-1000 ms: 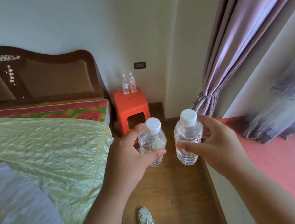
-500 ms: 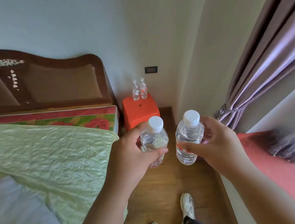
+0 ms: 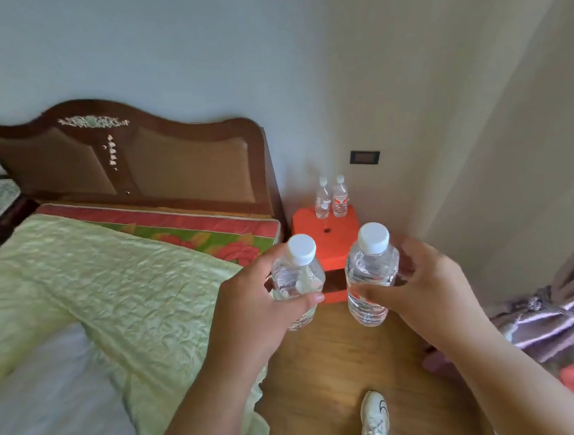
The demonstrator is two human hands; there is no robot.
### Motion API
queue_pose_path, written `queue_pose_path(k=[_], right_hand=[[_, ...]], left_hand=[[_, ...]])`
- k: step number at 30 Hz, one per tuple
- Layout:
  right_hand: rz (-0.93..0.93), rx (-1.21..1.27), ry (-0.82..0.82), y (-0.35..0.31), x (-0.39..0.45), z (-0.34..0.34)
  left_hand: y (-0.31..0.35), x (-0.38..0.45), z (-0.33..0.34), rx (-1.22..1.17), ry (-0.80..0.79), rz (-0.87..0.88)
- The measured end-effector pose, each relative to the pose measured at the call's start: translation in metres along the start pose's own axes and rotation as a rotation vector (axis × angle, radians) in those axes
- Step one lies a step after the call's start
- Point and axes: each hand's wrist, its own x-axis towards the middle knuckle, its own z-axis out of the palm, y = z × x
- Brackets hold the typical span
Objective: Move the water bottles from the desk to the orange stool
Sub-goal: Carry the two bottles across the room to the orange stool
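My left hand (image 3: 255, 309) grips a clear water bottle with a white cap (image 3: 297, 278), held upright in the air. My right hand (image 3: 425, 289) grips a second clear bottle with a white cap (image 3: 369, 272) beside it, also upright. Just beyond both bottles stands the orange stool (image 3: 328, 231), against the wall between the bed and the corner. Two small water bottles (image 3: 331, 198) stand side by side at the back of the stool's top. The desk is out of view.
A bed with a pale green quilt (image 3: 96, 294) and a dark wooden headboard (image 3: 130, 161) fills the left. A narrow strip of wooden floor (image 3: 325, 368) leads to the stool. A purple curtain (image 3: 561, 316) hangs at the right. My white shoe (image 3: 375, 416) is below.
I have walked closer to the stool and the view has swung left, so the headboard fills more of the frame and the curtain has slid right. Both hands still hold their bottles.
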Motion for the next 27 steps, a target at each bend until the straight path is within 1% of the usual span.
queue_pose_path(k=[4, 8, 15, 21, 24, 27], right_hand=[[-0.042, 0.021, -0.049, 0.006, 0.056, -0.009], [-0.065, 0.011, -0.067, 0.011, 0.101, -0.018], [-0.043, 0.021, -0.063, 0.017, 0.160, -0.030], [0.005, 0.023, -0.006, 0.012, 0.206, -0.021], [0.022, -0.018, 0.035, 0.007, 0.231, -0.012], [0.057, -0.023, 0.073, -0.003, 0.255, -0.002]], left_hand=[[0.015, 0.043, 0.018, 0.008, 0.059, -0.029], [0.024, 0.074, 0.033, -0.034, 0.097, -0.070], [0.033, 0.129, 0.047, -0.066, 0.050, -0.075], [0.026, 0.193, 0.048, -0.110, -0.045, -0.031], [0.022, 0.232, 0.043, -0.105, -0.084, 0.010], [0.018, 0.268, 0.039, -0.092, -0.099, 0.040]])
